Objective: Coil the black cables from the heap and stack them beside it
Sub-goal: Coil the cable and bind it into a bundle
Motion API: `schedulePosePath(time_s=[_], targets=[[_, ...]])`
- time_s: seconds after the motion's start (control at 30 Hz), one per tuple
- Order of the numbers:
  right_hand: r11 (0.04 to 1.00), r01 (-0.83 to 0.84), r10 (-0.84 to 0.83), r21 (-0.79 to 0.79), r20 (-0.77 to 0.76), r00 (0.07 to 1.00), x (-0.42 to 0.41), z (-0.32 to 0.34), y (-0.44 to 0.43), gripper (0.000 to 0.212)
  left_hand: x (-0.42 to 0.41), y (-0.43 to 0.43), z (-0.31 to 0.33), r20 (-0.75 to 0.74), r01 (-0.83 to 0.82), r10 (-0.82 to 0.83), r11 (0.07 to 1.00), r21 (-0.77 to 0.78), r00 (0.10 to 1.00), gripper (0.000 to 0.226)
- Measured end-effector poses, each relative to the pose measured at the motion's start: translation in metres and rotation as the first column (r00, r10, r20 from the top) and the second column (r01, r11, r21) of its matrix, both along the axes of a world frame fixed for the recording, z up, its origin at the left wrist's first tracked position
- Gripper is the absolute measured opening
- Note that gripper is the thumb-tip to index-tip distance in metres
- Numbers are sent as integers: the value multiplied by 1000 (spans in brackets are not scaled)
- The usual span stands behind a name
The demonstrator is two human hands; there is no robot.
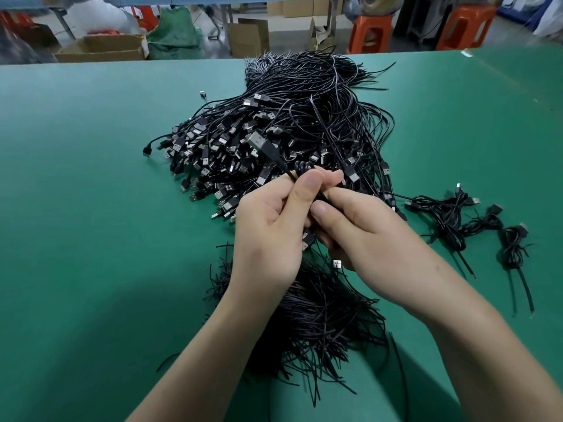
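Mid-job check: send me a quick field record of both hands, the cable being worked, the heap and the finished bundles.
left hand: pinches the cable in work, above the heap
right hand: grips the same cable, close against the left hand
cable in work: black, a few loops showing above the fingers, USB plug raised to the upper left
heap: loose black cables, mid-table, large
coiled cables: a few bundles right of the heap, lying side by side rather than stacked
table: green surface
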State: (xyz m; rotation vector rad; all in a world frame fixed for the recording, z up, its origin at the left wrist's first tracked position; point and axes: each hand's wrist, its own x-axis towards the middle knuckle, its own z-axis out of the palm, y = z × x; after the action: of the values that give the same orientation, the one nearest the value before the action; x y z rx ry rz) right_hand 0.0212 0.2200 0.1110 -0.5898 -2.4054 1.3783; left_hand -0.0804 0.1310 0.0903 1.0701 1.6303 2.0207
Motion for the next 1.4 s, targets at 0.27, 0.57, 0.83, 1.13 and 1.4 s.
schedulePosePath(time_s=[0.27, 0.57, 0.83, 1.13, 1.4], targets=[[981, 46, -48, 188, 6, 999, -3, -5, -8, 31, -5, -2, 1, 7, 25, -25, 1000, 4, 1000, 34], [954, 154, -132, 256, -101, 986, 4, -4, -1, 34, -39, -22, 20, -319, 153, -291, 906, -395, 902, 14], [947, 240, -208, 214, -161, 965, 7, -1, 6, 38, -57, -41, 20, -249, 100, -643, 456, -884, 724, 10], [950, 261, -223, 171, -215, 951, 9, 2, 4, 37, -28, -26, 19, -382, -182, -726, 341, -922, 573, 8], [962, 258, -233, 94, -220, 947, 8, 0, 9, 37, -41, -36, 24, -453, -27, -641, 559, -829, 619, 8]])
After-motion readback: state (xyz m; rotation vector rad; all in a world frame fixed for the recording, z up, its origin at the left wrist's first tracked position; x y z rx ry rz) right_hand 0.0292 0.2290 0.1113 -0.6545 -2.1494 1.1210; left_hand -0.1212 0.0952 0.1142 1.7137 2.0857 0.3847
